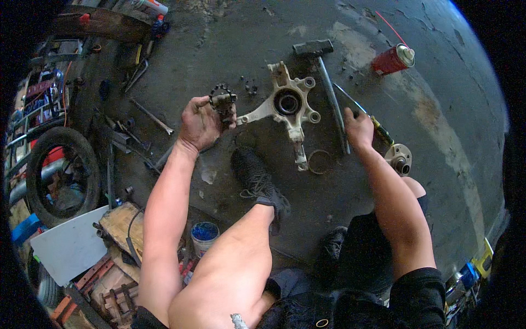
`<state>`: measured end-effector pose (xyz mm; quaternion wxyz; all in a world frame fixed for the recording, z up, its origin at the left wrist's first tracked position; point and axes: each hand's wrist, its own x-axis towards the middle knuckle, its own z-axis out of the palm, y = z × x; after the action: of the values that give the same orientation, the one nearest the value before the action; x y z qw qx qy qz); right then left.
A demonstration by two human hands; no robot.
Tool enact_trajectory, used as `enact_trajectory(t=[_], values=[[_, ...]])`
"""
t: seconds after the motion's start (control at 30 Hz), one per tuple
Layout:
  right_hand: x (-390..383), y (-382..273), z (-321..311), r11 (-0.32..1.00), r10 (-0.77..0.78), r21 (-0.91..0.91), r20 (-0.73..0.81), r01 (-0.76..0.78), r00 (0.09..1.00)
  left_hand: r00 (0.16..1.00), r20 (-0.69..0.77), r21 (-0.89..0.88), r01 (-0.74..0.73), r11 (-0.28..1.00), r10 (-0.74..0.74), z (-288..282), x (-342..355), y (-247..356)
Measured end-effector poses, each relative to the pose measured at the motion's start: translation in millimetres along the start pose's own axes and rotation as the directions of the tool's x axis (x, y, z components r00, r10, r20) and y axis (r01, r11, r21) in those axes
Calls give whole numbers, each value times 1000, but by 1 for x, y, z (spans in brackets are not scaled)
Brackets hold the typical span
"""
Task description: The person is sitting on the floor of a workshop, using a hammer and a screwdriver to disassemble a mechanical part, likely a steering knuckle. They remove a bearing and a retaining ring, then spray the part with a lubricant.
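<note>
Floor [241, 49] job. Step in hand, as a guess: handling and checking loose round parts by the big pale metal casting [294, 123]. Casting lies mid-view, arms spread, round hole [287, 102] facing up. Hammer [332, 104] just right of it, head pointing away from the person. Screwdriver [382, 131] slants past the hammer's far side; red spray can [390, 61] farther out, tipped over; flanged hub [398, 153] beside the right forearm.

Left grip [201, 122] is closed, thumb and fingers clamped on a toothed ring [221, 88]. Right grip [360, 130] is half curled between hammer and screwdriver handle; can't tell if it pinches anything or touches the handle.

Toothed ring sits at the left grip's fingertips, raised, left of the casting and just past the tip of its left arm; contact there unclear. Thin ring [309, 164] lies on the floor by the casting's near arm, apart from both grips. Small dark bits [251, 89] lie between toothed ring and casting.

Next move likely calls for a light, steady pinch, ring kept clear of the casting's arm.
</note>
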<state>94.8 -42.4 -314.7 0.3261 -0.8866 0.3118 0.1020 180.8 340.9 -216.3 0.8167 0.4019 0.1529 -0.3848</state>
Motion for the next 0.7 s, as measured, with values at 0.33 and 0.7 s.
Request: enact_trajectory(t=[0.33, 0.7], values=[[-53, -84, -11, 820, -570, 199, 214, 536, 793, 985, -131, 78, -103, 992, 113, -20, 3, -8], [-100, -119, -62, 817, -473, 570, 571, 91, 671, 934, 239, 121, 242, 963, -265, 70, -8, -54]])
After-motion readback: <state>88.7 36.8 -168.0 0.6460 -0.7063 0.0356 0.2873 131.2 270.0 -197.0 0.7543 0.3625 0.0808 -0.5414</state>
